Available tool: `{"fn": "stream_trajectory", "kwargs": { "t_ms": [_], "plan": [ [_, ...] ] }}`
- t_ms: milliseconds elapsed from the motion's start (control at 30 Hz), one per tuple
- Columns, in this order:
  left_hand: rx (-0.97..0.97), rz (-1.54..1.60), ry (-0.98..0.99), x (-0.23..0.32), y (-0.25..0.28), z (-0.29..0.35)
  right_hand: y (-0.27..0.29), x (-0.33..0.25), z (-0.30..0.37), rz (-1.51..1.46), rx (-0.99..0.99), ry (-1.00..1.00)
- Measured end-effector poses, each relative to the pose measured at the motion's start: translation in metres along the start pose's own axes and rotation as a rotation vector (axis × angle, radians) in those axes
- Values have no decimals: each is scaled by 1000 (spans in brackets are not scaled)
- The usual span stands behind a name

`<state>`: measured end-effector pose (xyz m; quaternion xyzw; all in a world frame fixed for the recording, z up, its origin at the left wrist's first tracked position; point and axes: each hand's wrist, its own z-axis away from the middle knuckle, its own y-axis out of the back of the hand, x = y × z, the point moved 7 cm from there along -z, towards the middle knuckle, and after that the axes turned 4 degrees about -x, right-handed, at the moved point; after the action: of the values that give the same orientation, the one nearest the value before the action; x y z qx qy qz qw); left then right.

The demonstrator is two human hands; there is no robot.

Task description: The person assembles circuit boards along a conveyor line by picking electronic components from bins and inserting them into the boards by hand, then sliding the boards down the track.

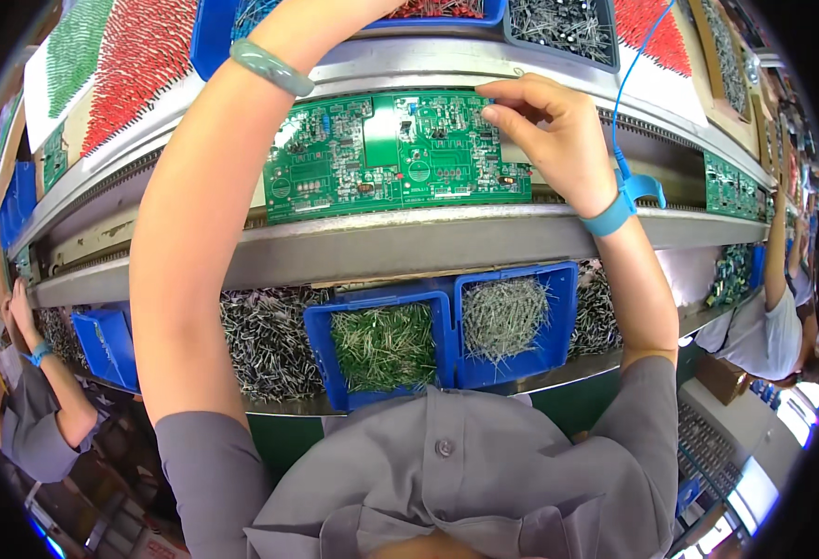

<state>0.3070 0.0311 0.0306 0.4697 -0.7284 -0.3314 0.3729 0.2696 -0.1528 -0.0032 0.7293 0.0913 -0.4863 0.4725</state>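
Observation:
A green circuit board (pixel 383 154) full of small electronic parts lies in the metal conveyor track in front of me. My right hand (pixel 554 126), with a blue strap (pixel 614 216) and blue cord at the wrist, is over the board's upper right corner. Its thumb and index finger are pinched together; whatever is between them is too small to make out. My left forearm (pixel 214 177), wearing a green bangle (pixel 271 68), crosses the board's left side. It reaches past the upper edge toward a blue bin (pixel 212 42) of components, so my left hand is out of sight.
Near me stand two blue bins, one (pixel 314 340) with green-bodied leaded parts, one (pixel 566 307) with pale ones. Piles of dark components (pixel 270 345) flank them. A dark bin (pixel 563 37) stands beyond the track. Another circuit board (pixel 735 186) sits at right; co-workers' arms (pixel 60 396) show at both sides.

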Motion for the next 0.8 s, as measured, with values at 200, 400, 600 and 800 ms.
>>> {"fn": "stream_trajectory", "kwargs": {
  "t_ms": [200, 400, 600, 800],
  "plan": [
    [-47, -3, 11, 0, 2, -2, 0, 1, 0, 68, -6, -1],
    [-106, 514, 23, 14, 20, 0, 0, 14, -9, -66, -148, -174],
    [57, -118, 25, -11, -1, -4, -2, 11, -10, -67, -94, -153],
    [165, -8, -40, 6, 15, 0, -2, 12, -8, -57, -69, -193]
  ]
}}
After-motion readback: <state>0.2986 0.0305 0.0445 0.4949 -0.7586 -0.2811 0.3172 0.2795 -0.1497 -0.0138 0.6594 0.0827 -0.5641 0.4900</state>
